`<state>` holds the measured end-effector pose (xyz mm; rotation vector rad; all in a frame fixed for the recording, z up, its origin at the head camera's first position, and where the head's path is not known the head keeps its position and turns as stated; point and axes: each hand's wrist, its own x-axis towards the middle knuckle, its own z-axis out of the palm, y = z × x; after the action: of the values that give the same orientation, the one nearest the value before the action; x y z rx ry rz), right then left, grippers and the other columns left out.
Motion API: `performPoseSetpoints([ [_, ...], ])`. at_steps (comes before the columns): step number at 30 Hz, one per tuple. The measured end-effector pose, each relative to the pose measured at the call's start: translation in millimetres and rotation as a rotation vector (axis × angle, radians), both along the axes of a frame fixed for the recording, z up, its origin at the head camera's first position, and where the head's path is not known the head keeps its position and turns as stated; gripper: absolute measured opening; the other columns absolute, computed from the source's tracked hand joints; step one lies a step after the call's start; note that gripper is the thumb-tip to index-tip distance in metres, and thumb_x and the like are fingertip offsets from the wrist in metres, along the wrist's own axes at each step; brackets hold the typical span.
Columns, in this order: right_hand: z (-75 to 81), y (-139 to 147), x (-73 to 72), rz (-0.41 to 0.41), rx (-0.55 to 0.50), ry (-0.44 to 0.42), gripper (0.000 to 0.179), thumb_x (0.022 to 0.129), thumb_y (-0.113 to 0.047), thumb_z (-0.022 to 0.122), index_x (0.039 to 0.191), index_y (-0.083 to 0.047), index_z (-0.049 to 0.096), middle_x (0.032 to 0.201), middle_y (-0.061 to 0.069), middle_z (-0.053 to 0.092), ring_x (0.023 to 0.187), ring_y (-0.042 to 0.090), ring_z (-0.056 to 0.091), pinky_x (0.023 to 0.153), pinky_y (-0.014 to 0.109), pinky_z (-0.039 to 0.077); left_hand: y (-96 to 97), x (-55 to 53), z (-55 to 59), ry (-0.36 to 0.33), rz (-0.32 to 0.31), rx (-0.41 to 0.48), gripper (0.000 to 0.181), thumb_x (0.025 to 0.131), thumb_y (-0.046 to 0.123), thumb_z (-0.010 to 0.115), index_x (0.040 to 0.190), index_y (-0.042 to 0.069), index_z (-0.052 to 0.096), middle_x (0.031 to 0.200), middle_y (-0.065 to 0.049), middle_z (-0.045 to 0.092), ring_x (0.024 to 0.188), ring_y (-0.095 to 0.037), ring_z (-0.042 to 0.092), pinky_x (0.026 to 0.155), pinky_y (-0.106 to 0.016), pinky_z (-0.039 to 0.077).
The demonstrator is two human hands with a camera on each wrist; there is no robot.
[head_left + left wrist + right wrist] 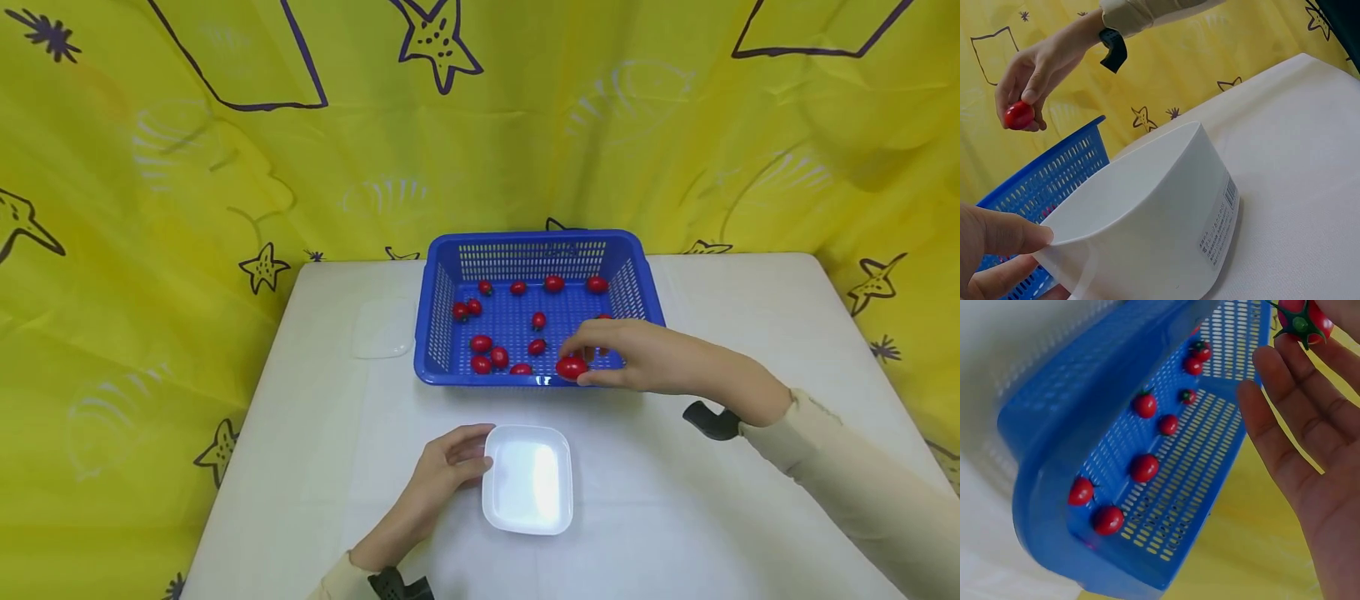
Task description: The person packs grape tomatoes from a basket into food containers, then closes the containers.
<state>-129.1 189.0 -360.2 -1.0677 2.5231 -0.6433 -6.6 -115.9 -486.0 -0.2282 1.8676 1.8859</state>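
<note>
My right hand (633, 357) pinches a cherry tomato (572, 367) above the front rim of the blue basket (422, 333). In the right wrist view the tomato's green calyx (1299, 325) shows, and the other fingers extend beside it. Several more cherry tomatoes (553, 284) lie spread over the basket floor. In front of the basket stands a white square container (527, 481), with no tomato inside. My left hand (444, 473) grips that container's left rim, thumb (1029, 236) on the edge and fingers below outside. A printed label (1217, 225) is on the container's side.
A translucent flat lid (382, 329) lies on the white table left of the basket. The white cloth (300, 500) covers the table. A yellow curtain (480, 150) with drawn stars hangs right behind the basket.
</note>
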Motion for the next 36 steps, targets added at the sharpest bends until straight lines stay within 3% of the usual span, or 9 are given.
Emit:
performPoseSetpoints([
  [13,-19.3,-5.7,26.3,0.047,-0.116,-0.033,0.036,0.098,-0.047,0.068,0.128,-0.028,0.068,0.118,-0.015,0.069,0.109,0.006,0.066,0.093,0.028,0.061,1.0,-1.3,-0.6,0.000,-0.005,-0.006,0.050,0.092,0.011,0.073,0.141,0.006,0.063,0.133,-0.018,0.069,0.114,-0.020,0.066,0.093,-0.035,0.063],
  [20,-33.8,-13.7,37.7,0.076,-0.153,-0.054,0.033,0.097,-0.036,0.074,0.129,-0.028,0.068,0.118,-0.016,0.069,0.109,0.005,0.065,0.094,0.032,0.061,1.8,-2.0,-0.7,0.002,-0.007,-0.016,0.050,0.092,0.011,0.072,0.141,0.006,0.063,0.134,-0.018,0.068,0.114,-0.019,0.065,0.093,-0.036,0.063],
  [27,-49.8,-24.4,46.8,0.097,-0.181,-0.113,0.033,0.097,-0.040,0.073,0.127,-0.027,0.068,0.118,-0.014,0.070,0.109,0.008,0.067,0.094,0.035,0.063,1.4,-2.3,-0.6,-0.007,-0.008,-0.019,0.050,0.093,0.010,0.071,0.142,0.005,0.062,0.136,-0.020,0.067,0.113,-0.020,0.065,0.095,-0.037,0.063],
  [36,-68.9,-37.2,55.8,0.167,-0.216,-0.081,0.029,0.095,-0.030,0.077,0.123,-0.025,0.070,0.110,-0.013,0.069,0.102,0.007,0.065,0.091,0.029,0.061,0.9,-1.6,-1.3,-0.011,-0.006,-0.043,0.049,0.093,0.012,0.071,0.142,0.008,0.063,0.137,-0.017,0.067,0.115,-0.021,0.065,0.095,-0.036,0.063],
])
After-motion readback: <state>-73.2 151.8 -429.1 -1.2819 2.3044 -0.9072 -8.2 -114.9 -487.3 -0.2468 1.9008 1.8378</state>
